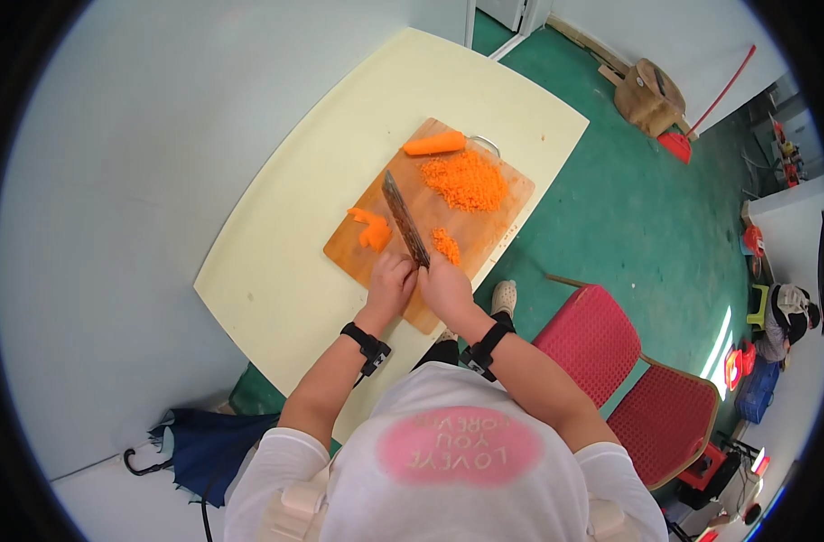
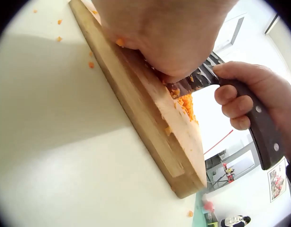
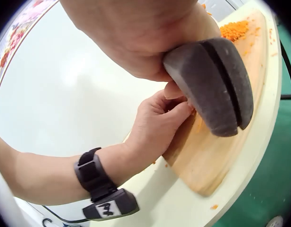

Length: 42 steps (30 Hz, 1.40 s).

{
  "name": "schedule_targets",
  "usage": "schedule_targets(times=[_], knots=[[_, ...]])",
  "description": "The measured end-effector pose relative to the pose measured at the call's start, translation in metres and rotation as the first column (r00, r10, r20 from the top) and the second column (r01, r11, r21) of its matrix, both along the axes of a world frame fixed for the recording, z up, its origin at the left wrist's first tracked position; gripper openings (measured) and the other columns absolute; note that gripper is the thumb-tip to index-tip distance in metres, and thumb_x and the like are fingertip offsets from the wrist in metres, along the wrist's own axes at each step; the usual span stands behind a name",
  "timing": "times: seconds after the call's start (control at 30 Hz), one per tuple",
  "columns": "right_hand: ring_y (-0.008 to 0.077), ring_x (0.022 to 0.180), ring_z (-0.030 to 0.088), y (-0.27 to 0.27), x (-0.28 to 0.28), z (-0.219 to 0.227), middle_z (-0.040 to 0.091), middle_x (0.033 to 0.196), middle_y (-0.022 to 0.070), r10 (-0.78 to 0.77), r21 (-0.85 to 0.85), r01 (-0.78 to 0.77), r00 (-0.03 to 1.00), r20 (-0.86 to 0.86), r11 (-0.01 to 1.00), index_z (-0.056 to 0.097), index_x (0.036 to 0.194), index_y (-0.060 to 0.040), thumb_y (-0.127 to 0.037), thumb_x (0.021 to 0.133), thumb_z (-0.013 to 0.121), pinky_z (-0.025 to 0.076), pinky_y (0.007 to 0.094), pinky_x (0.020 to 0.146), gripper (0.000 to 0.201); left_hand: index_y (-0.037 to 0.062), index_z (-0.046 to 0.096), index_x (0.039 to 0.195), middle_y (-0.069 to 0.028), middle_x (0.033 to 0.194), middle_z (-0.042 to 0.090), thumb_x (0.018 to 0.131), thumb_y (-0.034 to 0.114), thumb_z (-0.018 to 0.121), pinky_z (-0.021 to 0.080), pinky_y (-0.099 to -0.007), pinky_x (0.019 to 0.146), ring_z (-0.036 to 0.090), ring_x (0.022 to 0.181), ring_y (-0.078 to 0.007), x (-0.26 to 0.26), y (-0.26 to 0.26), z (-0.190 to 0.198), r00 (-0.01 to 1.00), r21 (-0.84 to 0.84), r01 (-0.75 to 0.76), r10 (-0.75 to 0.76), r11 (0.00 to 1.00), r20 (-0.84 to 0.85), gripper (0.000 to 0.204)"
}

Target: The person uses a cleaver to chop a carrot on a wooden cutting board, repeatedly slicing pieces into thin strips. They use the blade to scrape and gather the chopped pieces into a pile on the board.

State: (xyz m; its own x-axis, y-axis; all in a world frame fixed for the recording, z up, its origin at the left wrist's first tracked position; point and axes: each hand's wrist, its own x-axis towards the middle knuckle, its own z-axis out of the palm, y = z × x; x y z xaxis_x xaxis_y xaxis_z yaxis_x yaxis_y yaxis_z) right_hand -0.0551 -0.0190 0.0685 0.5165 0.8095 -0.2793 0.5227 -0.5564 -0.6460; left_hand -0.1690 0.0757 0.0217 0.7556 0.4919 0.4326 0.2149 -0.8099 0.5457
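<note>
Here the wooden cutting board [image 1: 484, 221] lies slantwise on the pale yellow table [image 1: 276, 271], its near corner close to the table's edge facing the person, while wide bare tabletop opens to the left of the board and beyond its far end. The right hand [image 1: 448, 289] is wrapped firmly around the dark handle of the knife [image 1: 405, 219] at the board's near corner, and the blade runs from there toward the board's middle. The left hand [image 1: 389, 285] sits just beside it on the board's near edge, fingers curled down against the blade close to the handle; it seems to be wiping or pinching at the steel, though the wrist views are too close to tell whether it really grips anything. Left of the blade lie a few carrot slices [image 1: 371, 230]; right of it, a small heap of minced carrot [image 1: 445, 244]. Farther up the board spreads the large pile of minced carrot [image 1: 466, 181], and at the board's far corner rests an uncut carrot piece [image 1: 434, 143]. Stray orange crumbs dot the table beside the board's left edge. Right of the board the table ends above green floor, where a red chair [image 1: 628, 379] stands near the person.
</note>
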Motion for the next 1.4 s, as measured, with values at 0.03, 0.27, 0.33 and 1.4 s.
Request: schedule_targets(times=[0.03,0.27,0.33,1.4], knots=[[0.0443,0.075,0.064,-0.001,0.002,-0.002,0.065,0.079,0.0261,-0.015,0.034,0.015,1.0,-0.015,0.999,0.054,0.115,0.0014,-0.021,0.09,0.057,0.052,0.0517,0.068,0.034,0.0018,0.061,0.087,-0.0118,0.089,0.062,0.077,0.002,0.067,0.048,-0.0405,0.075,0.057,0.084,-0.0333,-0.002,0.001,0.0,1.0,-0.06,0.015,-0.014,0.998,0.017,0.012],[0.0432,0.073,0.065,-0.018,-0.001,0.017,0.066,0.076,0.0245,-0.032,0.097,0.038,0.998,-0.058,0.995,0.056,0.099,0.0009,-0.024,0.092,0.056,0.052,0.0524,0.067,0.026,0.0035,0.062,0.087,-0.0131,0.085,0.058,0.078,0.005,0.067,0.048,-0.0408,0.073,0.057,0.081,-0.0341,-0.014,-0.005,0.005,0.992,-0.133,-0.117,0.109,0.984,-0.06,0.01],[0.0432,0.073,0.065,-0.015,-0.005,0.015,0.066,0.076,0.0243,-0.022,0.076,0.026,0.999,-0.047,0.997,0.056,0.099,0.0008,-0.024,0.092,0.056,0.052,0.0524,0.067,0.026,0.0038,0.062,0.087,-0.0133,0.085,0.058,0.078,0.005,0.068,0.048,-0.0411,0.073,0.057,0.082,-0.0342,-0.009,-0.004,0.003,0.993,-0.11,-0.11,0.104,0.988,-0.063,0.01],[0.0449,0.076,0.063,-0.016,0.005,-0.001,0.064,0.079,0.026,-0.097,0.089,0.105,0.992,-0.086,0.991,0.056,0.108,0.0003,-0.021,0.089,0.058,0.051,0.0522,0.068,0.028,0.004,0.064,0.085,-0.0126,0.084,0.06,0.08,0.007,0.066,0.05,-0.0415,0.071,0.06,0.081,-0.0327,-0.015,0.002,0.01,0.971,-0.057,-0.139,0.124,0.989,-0.203,0.006]])
